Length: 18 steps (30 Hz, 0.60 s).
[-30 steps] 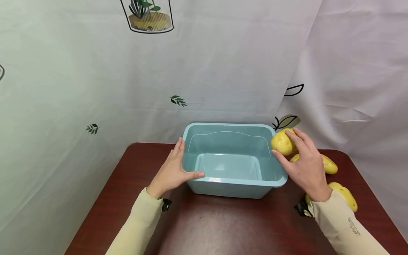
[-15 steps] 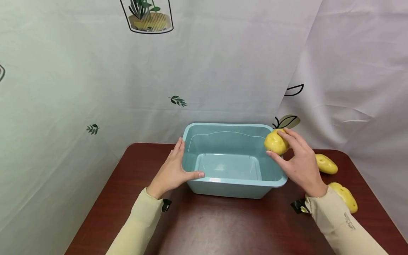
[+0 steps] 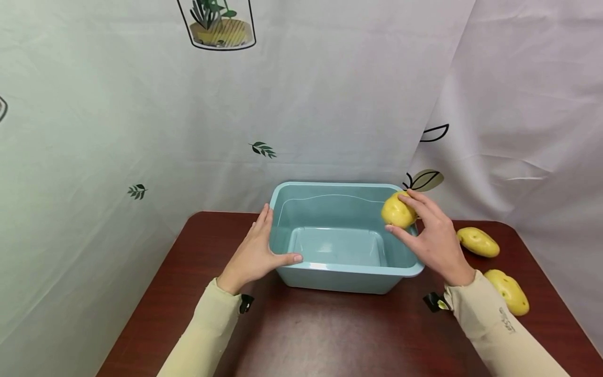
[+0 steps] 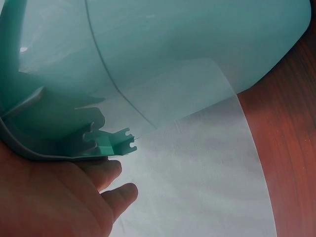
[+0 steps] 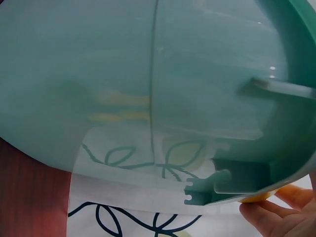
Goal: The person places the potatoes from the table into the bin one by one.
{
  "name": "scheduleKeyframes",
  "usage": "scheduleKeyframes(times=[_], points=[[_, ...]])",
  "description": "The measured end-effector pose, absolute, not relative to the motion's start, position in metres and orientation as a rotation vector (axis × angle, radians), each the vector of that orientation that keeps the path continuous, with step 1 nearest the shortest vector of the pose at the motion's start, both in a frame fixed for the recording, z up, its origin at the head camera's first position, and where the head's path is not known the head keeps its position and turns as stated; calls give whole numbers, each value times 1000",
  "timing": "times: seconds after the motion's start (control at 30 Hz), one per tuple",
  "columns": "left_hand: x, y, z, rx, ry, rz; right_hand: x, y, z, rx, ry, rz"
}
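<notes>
A yellow potato is pinched between the thumb and fingers of my right hand, up over the right side of the light blue plastic tub. The right wrist view gives only a sliver of the potato, past the tub's rim. My left hand rests at the tub's left front corner, fingers straight along the outside and thumb lying on the front rim. Seen from the left wrist, the left hand's fingers reach out below the rim. Nothing lies on the tub's bottom.
Two more yellow potatoes lie at the table's right side, one farther back and one nearer, partly behind the right sleeve. The dark red table ends at a pale printed curtain behind the tub.
My right hand has carried the potato leftward, from the tub's right rim to over its inside. The back potato on the table has come fully into view. The left hand and tub stay put.
</notes>
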<state>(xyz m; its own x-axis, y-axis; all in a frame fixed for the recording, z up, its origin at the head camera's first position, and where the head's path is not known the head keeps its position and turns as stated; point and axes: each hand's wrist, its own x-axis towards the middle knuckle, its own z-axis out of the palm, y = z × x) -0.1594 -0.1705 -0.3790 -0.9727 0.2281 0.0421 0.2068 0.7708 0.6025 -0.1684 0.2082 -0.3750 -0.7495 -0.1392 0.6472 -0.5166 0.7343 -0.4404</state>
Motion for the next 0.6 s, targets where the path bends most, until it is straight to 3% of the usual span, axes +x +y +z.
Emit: scheduleKeyframes(times=[0.6], points=[[-160, -170, -379, 365, 2929, 993, -175, 201, -378, 524, -2444, 822]])
